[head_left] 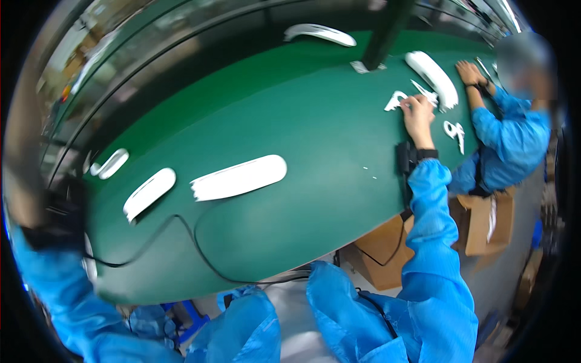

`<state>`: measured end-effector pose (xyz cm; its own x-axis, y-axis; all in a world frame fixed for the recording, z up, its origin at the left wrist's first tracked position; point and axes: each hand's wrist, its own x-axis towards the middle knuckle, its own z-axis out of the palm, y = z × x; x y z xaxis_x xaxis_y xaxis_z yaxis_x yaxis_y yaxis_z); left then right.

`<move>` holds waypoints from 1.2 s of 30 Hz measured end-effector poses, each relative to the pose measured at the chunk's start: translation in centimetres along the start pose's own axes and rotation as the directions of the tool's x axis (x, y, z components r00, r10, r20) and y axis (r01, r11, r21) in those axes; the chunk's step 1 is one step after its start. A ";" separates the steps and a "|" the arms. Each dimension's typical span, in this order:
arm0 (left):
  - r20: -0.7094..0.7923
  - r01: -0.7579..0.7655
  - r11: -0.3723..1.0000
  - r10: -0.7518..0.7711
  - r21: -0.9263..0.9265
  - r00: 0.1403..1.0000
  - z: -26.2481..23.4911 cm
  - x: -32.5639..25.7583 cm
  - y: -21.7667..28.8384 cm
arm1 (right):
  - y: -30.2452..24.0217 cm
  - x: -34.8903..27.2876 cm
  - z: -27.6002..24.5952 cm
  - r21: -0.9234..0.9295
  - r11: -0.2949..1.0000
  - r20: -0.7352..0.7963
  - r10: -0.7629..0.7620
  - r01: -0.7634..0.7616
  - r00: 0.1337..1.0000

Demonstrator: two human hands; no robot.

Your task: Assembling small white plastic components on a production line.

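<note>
My right hand [418,121] reaches to the far right of the green table, its fingers closed on a small white plastic part [394,100] with a curved, hooked end. Just past the fingertips lies another thin, pointed white part [425,92], partly hidden by the hand. A long white curved shell [433,78] is close beyond it. My left hand [25,163] is raised at the far left edge, smeared by motion, so its fingers cannot be made out. Nearest to it are small white pieces [112,164] and a white shell [149,192].
A large white shell [242,177] lies mid-table [327,139], another [321,34] at the back by a dark post [387,36]. A black cable [200,251] crosses the near left. A co-worker [514,133] leans in at right, beside a small white part [454,131]. Cardboard boxes [381,254] stand below.
</note>
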<state>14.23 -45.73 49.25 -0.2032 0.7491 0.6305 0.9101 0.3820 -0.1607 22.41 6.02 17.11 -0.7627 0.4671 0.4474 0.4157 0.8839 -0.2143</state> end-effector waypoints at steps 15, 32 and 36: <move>0.651 0.687 0.721 -0.481 -0.088 0.587 16.9 -15.6 9.4 | -19.7 -11.3 -8.2 0.583 0.699 0.219 -0.627 0.415 0.747; 0.394 0.597 0.701 -0.459 -0.390 0.796 20.6 -14.9 8.9 | -25.9 -14.1 -5.1 0.747 0.577 0.000 -0.497 0.330 0.868; 0.310 0.577 0.716 -0.488 -0.393 0.816 20.9 -14.9 9.2 | -27.1 -14.9 -5.9 0.742 0.629 0.075 -0.419 0.230 0.905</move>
<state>18.03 -42.08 22.45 -0.7218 0.5929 0.3571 0.6761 0.4936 0.5470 25.47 -25.02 21.34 -0.9015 0.0537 0.4294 -0.2818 0.6803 -0.6766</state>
